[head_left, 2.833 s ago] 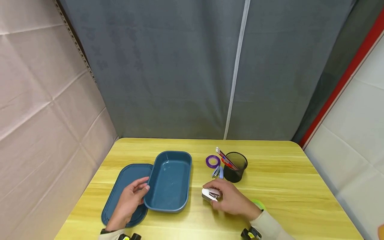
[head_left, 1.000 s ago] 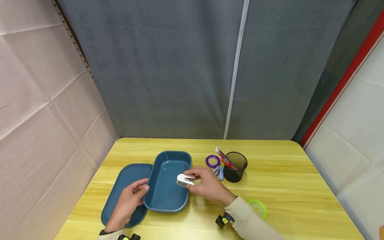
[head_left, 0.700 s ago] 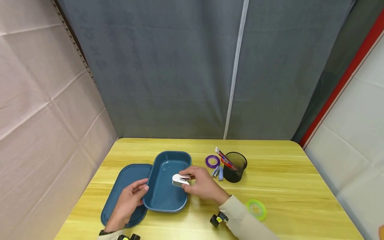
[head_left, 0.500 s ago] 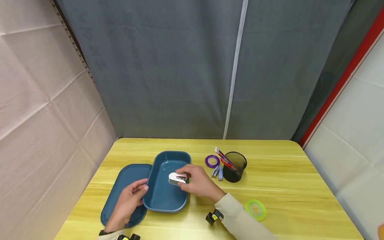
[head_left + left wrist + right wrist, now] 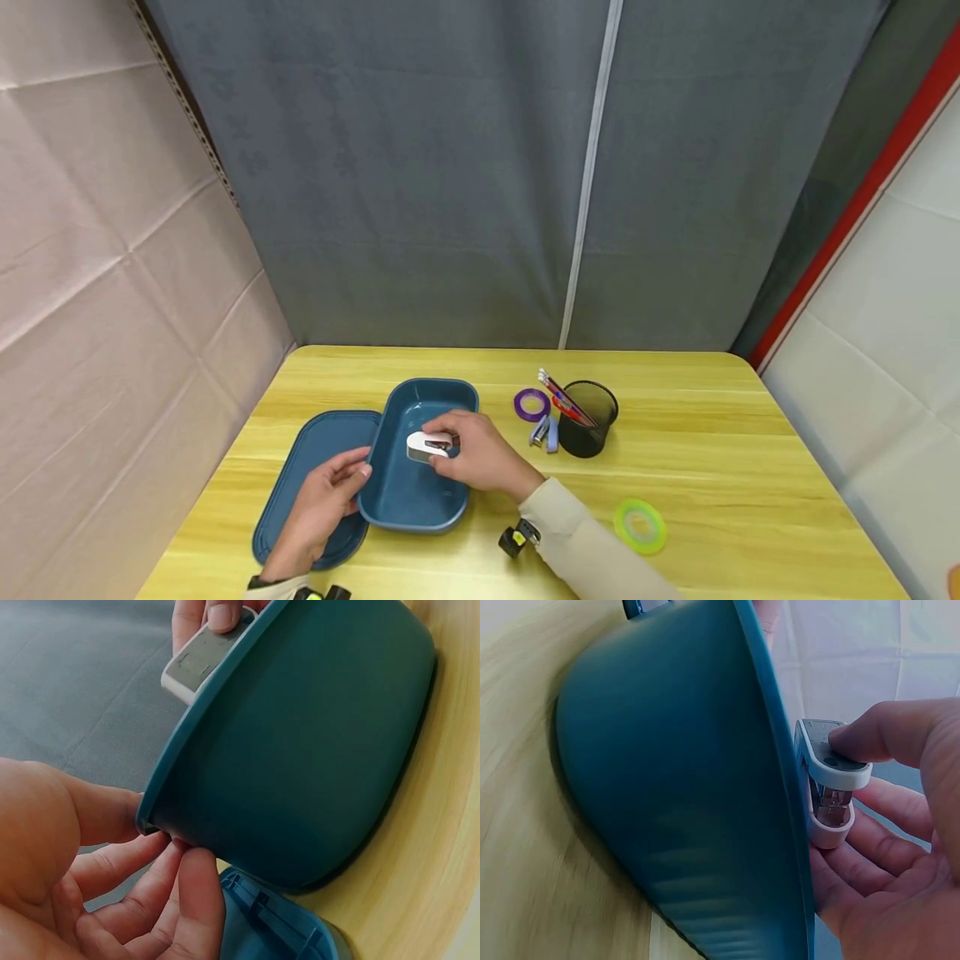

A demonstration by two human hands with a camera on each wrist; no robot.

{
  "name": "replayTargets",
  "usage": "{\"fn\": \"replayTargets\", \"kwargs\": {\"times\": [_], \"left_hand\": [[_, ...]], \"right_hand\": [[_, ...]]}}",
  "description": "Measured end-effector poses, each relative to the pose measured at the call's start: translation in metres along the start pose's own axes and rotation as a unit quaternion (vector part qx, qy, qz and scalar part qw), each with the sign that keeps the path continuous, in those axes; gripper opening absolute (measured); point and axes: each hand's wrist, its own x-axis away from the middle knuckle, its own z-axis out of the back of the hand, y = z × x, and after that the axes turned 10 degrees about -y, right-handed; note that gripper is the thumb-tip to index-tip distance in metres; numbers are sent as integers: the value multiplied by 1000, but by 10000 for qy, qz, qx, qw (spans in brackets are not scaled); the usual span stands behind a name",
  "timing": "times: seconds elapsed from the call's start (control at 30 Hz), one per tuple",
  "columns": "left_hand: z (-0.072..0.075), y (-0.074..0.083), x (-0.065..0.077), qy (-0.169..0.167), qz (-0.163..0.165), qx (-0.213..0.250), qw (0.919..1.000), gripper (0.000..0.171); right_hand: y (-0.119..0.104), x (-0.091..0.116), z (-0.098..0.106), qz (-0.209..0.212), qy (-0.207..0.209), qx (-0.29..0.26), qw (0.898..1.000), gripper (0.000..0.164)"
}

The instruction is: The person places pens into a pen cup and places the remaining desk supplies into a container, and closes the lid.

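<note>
In the head view a deep blue plastic box (image 5: 420, 504) stands at the table's middle, one edge overlapping a flat blue lid (image 5: 311, 450). My left hand (image 5: 321, 507) pinches the box's left rim, thumb on the rim and fingers beneath it in the left wrist view. Above the box's inside, my right hand (image 5: 483, 454) holds a small white and grey stapler (image 5: 417, 445) between thumb and fingers. From the right wrist view, the thumb presses on the grey face of the stapler (image 5: 821, 742), just above the rim.
Right of the box lie a purple tape roll (image 5: 519, 409) and a light blue stapler (image 5: 552, 435). Beside them stands a black mesh pen cup (image 5: 588, 440) with pencils (image 5: 558, 392) leaning out. A yellow-green tape roll (image 5: 657, 533) lies near the right sleeve (image 5: 585, 546).
My right hand has carried the white and grey stapler leftward from the table, over the rim, to above the box's middle. The green tape roll has come into full view. My left hand stays put.
</note>
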Motion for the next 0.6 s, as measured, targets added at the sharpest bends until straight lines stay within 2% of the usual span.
{"fn": "replayTargets", "kwargs": {"times": [0.27,0.6], "left_hand": [[-1,-3,-1,64,-123,129,9998,47],[-2,-5,-1,45,-178,163,9997,49]], "right_hand": [[-4,-11,-8,2,-177,133,9998,42],[-5,-20,-19,167,-149,655,9976,41]]}}
